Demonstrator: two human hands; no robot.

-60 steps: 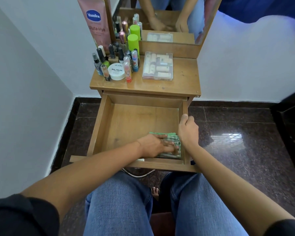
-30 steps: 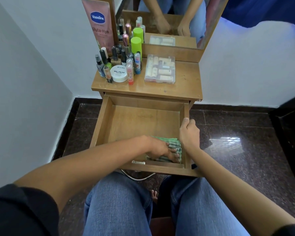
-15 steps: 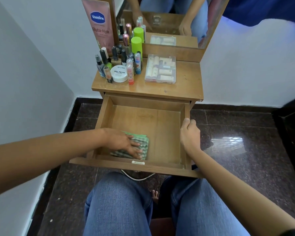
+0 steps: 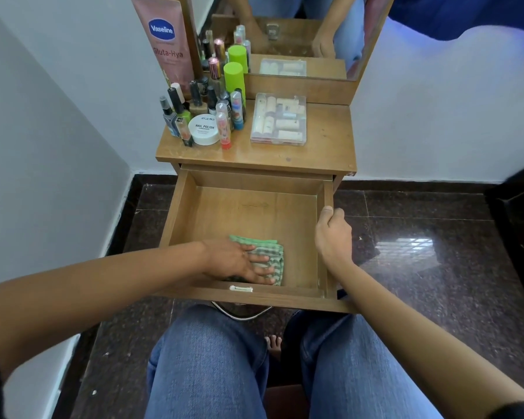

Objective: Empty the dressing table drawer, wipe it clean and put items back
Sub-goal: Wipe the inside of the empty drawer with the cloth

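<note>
Green-and-white checked cloth (image 4: 271, 252) lies folded on drawer (image 4: 254, 207) floor, near front wall, under your left hand (image 4: 235, 261); fingers straight, slightly spread, pressing it flat. Your right hand (image 4: 333, 234) grips drawer's right wall, fingers curled over rim. Behind drawer, on tabletop (image 4: 324, 146): pink tube (image 4: 167, 46) reads "Vaseline Gluta-Hya"; white jar (image 4: 204, 130) reads "NAIL POLISH".

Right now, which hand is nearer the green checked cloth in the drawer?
Left. The left hand presses flat on the green checked cloth; the right hand grips the wooden drawer's right wall, apart.
</note>
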